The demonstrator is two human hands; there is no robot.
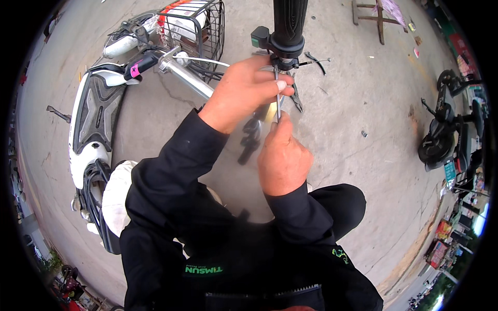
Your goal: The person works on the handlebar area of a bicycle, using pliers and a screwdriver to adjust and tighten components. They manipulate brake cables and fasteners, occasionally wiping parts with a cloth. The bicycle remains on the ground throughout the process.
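A black ribbed handlebar grip (289, 23) points up at the top centre, with a clamp and lever mount (286, 49) at its lower end and a small switch box (260, 37) on its left. My right hand (285, 160) is closed round the lower end of a thin screwdriver (278, 98); its handle is hidden in the fist. The shaft runs up to the underside of the clamp. Just below the clamp, my left hand (241, 88) is closed, thumb and fingers about the shaft. A silver tube (189, 78) passes behind my left hand.
Pliers (296, 96) and another dark-handled tool (316, 62) lie on the concrete beyond my hands. At left is a white scooter (78, 124) with a black footboard; a wire basket (215, 31) stands upper left. A wooden stand (380, 23) and a dark scooter (441, 135) are to the right.
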